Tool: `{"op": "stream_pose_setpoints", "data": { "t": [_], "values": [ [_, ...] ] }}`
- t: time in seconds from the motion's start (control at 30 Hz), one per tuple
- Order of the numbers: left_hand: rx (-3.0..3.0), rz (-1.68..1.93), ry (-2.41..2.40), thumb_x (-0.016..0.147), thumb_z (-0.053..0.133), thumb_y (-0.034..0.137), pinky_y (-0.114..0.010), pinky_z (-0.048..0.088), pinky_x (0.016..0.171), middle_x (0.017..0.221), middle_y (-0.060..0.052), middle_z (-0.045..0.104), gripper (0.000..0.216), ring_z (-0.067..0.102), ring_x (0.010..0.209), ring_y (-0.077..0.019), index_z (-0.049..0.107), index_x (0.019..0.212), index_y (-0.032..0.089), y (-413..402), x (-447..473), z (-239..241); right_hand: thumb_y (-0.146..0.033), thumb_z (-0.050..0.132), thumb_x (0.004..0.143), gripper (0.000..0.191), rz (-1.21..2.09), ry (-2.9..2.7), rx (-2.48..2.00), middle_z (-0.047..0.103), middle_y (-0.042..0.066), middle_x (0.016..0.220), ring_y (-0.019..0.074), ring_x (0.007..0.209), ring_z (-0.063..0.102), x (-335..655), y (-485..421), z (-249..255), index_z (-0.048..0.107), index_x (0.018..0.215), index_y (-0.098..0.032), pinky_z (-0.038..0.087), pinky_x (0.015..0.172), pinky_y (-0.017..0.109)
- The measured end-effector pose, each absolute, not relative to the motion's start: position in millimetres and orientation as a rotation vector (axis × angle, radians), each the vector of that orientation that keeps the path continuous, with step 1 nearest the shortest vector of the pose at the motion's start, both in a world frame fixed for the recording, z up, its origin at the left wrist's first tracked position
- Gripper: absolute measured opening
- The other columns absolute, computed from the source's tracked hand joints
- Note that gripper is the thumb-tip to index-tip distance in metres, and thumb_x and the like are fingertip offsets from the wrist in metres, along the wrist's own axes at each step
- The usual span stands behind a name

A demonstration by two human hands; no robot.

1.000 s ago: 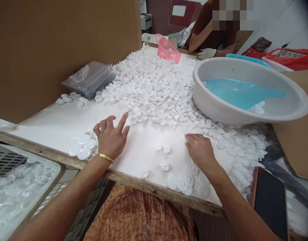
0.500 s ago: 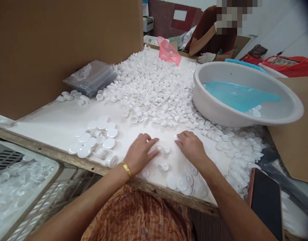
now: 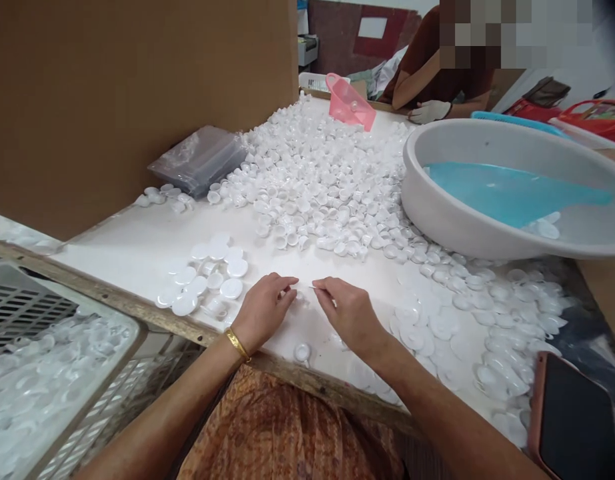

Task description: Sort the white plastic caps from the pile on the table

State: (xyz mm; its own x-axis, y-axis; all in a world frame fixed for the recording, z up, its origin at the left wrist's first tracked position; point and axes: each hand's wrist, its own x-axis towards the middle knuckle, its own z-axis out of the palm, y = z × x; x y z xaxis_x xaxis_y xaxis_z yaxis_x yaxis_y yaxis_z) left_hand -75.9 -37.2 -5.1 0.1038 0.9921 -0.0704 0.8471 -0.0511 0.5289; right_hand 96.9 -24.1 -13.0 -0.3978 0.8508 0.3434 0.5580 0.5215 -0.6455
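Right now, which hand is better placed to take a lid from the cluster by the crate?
Left, likely. The left hand lies just beside the lid cluster. The right hand is on the far side of the left and would have to cross it.

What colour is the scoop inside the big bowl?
Turquoise blue. The plastic scoop in the pale grey basin shows best in head view.
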Motion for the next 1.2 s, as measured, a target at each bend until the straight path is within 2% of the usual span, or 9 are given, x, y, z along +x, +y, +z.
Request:
{"op": "stream_pose_setpoints", "data": {
  "t": [0.2, 0.37, 0.57, 0.8, 0.87, 1.0, 1.1, 1.2],
  "values": [
    [1.686, 0.68, 1.702, 0.086, 0.039, 0.028, -0.029, 0.047, 0.081, 0.098, -0.002, 0.069, 0.033, 0.062, 0.088, -0.0163, 0.067, 0.101, 0.02, -40, -75, -2, -0.014, 0.042, 0.09, 0.018, 0.317, -2.334, -0.997, 0.065, 0.011, 0.104, 0.0172, 0.098, 0.06, 86, -27, -28, 0.06, 0.094, -0.014, 0.051, 0.083, 0.03],
    [1.521, 0.701, 1.656, 0.083, 0.044, 0.036, -0.028, 0.048, 0.081, 0.098, -0.002, 0.07, 0.033, 0.063, 0.089, -0.0174, 0.068, 0.099, 0.02, -42, -74, -4, -0.018, 0.048, 0.089, 0.017, 0.299, -2.338, -0.947, 0.063, 0.013, 0.112, 0.0184, 0.103, 0.059, 91, -30, -31, 0.06, 0.099, -0.014, 0.052, 0.085, 0.033],
    [1.521, 0.592, 1.792, 0.076, 0.052, 0.03, -0.029, 0.047, 0.07, 0.079, -0.003, 0.072, 0.025, 0.064, 0.075, -0.0182, 0.07, 0.09, 0.019, -39, -69, -14, -0.019, 0.046, 0.089, 0.022, 0.304, -2.421, -0.934, 0.06, 0.014, 0.118, 0.0192, 0.105, 0.058, 94, -31, -37, 0.061, 0.104, -0.013, 0.052, 0.087, 0.035],
    [1.375, 0.54, 1.731, 0.073, 0.053, 0.028, -0.027, 0.046, 0.062, 0.064, 0.0, 0.065, 0.026, 0.058, 0.061, -0.0148, 0.066, 0.091, 0.015, -37, -76, -11, -0.011, 0.048, 0.085, 0.03, 0.265, -2.454, -0.914, 0.056, 0.013, 0.125, 0.0184, 0.11, 0.055, 95, -35, -49, 0.058, 0.114, -0.014, 0.05, 0.09, 0.033],
    [1.501, 0.542, 1.809, 0.077, 0.051, 0.027, -0.029, 0.046, 0.068, 0.072, -0.002, 0.064, 0.03, 0.057, 0.067, -0.0156, 0.064, 0.101, 0.016, -35, -74, -7, -0.011, 0.047, 0.086, 0.031, 0.231, -2.479, -0.933, 0.055, 0.012, 0.126, 0.0186, 0.108, 0.057, 95, -36, -47, 0.057, 0.115, -0.014, 0.05, 0.09, 0.033],
    [1.943, 0.78, 1.977, 0.087, 0.039, 0.031, -0.037, 0.04, 0.087, 0.099, -0.009, 0.056, 0.037, 0.048, 0.095, -0.0209, 0.056, 0.118, 0.019, -18, -54, -4, -0.009, 0.047, 0.085, 0.032, 0.157, -2.522, -0.978, 0.058, 0.01, 0.123, 0.0196, 0.106, 0.057, 93, -39, -41, 0.058, 0.114, -0.016, 0.047, 0.092, 0.036],
    [2.082, 0.789, 1.943, 0.09, 0.033, 0.036, -0.042, 0.036, 0.089, 0.113, -0.009, 0.048, 0.039, 0.039, 0.104, -0.0238, 0.051, 0.124, 0.026, 2, -37, -7, -0.015, 0.051, 0.085, 0.023, 0.188, -2.51, -1.018, 0.064, 0.01, 0.112, 0.0213, 0.104, 0.058, 92, -41, -35, 0.062, 0.105, -0.017, 0.047, 0.091, 0.038],
    [2.048, 0.722, 1.936, 0.092, 0.026, 0.039, -0.044, 0.035, 0.088, 0.116, -0.009, 0.045, 0.042, 0.037, 0.106, -0.0243, 0.047, 0.127, 0.03, 15, -29, -10, -0.02, 0.051, 0.086, 0.022, 0.248, -2.449, -1.064, 0.065, 0.01, 0.109, 0.0205, 0.097, 0.06, 94, -39, -30, 0.062, 0.104, -0.017, 0.048, 0.088, 0.036]
  ]
}}
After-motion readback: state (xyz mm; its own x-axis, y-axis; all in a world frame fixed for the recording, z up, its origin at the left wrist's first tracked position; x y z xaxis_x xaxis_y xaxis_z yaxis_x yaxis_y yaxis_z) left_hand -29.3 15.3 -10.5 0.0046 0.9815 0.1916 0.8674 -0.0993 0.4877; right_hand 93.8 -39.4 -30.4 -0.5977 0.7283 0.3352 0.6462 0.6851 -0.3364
